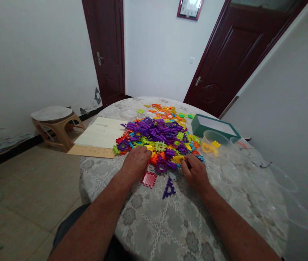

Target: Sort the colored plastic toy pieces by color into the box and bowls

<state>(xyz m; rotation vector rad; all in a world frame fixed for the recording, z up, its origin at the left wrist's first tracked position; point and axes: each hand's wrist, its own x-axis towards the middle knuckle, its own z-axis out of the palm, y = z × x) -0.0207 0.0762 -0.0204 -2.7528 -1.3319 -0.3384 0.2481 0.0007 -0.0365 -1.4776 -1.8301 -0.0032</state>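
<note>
A heap of colourful plastic interlocking building pieces [156, 131] is piled on the table, purple ones mostly on top. At the heap's near left edge, my left hand [136, 161] has its fingers curled on a yellow building piece [149, 147]; its fingertips are partly hidden. My right hand [196, 172] is at the near right edge, pinching a yellow toothed building piece [177, 159] between thumb and fingers. Between my wrists lie a pink-red square piece [149, 179] and a purple triangular piece [169, 188], apart from the heap.
Clear plastic tubs [228, 172] stand on the right, one with yellow pieces [210, 148] inside. Behind them is a green box [215, 127]. Cream paper sheets [99, 132] and a tan board [91, 151] lie left. A stool [58, 125] stands beyond the patterned tablecloth [156, 224].
</note>
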